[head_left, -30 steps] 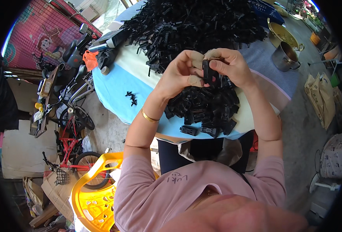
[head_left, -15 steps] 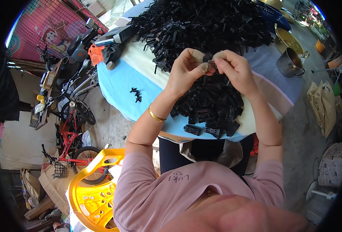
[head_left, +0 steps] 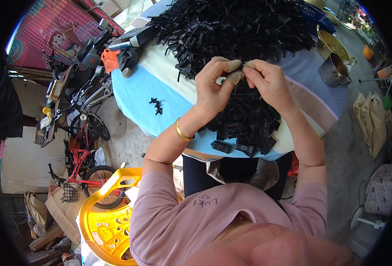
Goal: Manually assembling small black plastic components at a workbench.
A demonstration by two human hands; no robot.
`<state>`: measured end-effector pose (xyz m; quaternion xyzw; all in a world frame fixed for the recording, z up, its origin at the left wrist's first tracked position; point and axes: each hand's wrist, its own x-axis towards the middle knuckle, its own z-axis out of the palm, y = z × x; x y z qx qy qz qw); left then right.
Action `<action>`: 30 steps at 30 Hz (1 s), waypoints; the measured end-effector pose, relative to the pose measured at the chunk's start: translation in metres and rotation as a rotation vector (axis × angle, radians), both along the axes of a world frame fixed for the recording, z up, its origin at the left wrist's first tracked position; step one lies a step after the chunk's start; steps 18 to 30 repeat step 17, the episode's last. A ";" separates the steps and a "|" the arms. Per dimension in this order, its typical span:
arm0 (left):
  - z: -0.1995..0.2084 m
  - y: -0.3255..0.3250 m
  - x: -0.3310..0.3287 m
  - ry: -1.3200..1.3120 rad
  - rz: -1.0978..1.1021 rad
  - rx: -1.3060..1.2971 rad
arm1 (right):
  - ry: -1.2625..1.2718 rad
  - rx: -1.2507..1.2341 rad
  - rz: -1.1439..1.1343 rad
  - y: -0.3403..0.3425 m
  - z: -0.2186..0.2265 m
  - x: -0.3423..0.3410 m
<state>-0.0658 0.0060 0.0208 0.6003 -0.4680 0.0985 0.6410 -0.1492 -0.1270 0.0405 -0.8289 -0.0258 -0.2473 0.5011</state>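
Both my hands meet above the table, fingertips pinched together at a small dark part that is mostly hidden between them. My left hand [head_left: 214,86], with tan covers on its thumb and fingertip, closes on this part from the left. From the right, my right hand [head_left: 267,82] pinches it between thumb and forefinger. Below and behind my hands lies a smaller pile of black plastic parts [head_left: 249,117]. Farther back rises a large heap of black plastic pieces [head_left: 236,31]. Several small black pieces [head_left: 156,106] lie apart on the blue cloth to the left.
A cloth of blue, cream and grey covers the round table [head_left: 136,99]. A steel pot [head_left: 335,70] and a brass-coloured pan [head_left: 333,46] stand at the right edge. An orange bag [head_left: 110,60] lies at the left edge. A yellow chair [head_left: 107,221] and a red bicycle [head_left: 78,162] stand left.
My hands stay pinched together at nearly the same spot. The fingers of my left hand have shifted their hold, and its thumb now sits more upright.
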 end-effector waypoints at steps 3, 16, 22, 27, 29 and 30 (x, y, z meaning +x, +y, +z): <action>0.000 0.002 0.001 -0.153 0.101 0.069 | 0.022 -0.013 -0.006 -0.002 0.000 0.002; 0.006 0.000 0.004 -0.150 -0.395 0.442 | 0.287 -0.751 -0.371 -0.077 -0.032 0.032; 0.007 -0.001 0.006 -0.247 -0.419 0.476 | 0.257 -0.868 -0.339 -0.079 -0.037 0.038; 0.007 -0.001 0.006 -0.247 -0.419 0.476 | 0.257 -0.868 -0.339 -0.079 -0.037 0.038; 0.007 -0.001 0.006 -0.247 -0.419 0.476 | 0.257 -0.868 -0.339 -0.079 -0.037 0.038; 0.007 -0.001 0.006 -0.247 -0.419 0.476 | 0.257 -0.868 -0.339 -0.079 -0.037 0.038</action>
